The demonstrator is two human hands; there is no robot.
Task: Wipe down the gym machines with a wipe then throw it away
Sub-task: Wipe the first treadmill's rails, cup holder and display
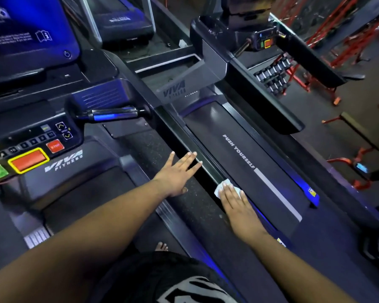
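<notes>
Between two treadmills, leaning over the side rail (pixel 208 169) of the right-hand machine. Right hand (pixel 236 206) flat, fingers straight, pressing a white wipe (pixel 222 187) onto the rail's inner edge beside the belt (pixel 239 149); no closed grip, wipe pinned under the palm and fingers. Left hand (pixel 175 173) spread wide, holding nothing, resting near the rail of the left treadmill. Wiping looks mid-way at best: this rail in hand, console (pixel 31 136) and handle (pixel 112 113) apparently untouched, can't tell for certain; no bin in view, disposal not yet done. Readable: "PUSH YOURSELF" on the belt, "VIVA FITNESS" on the left machine, "VIVA" on the motor cover (pixel 179 88), "STOP" on a red button (pixel 55 146).
</notes>
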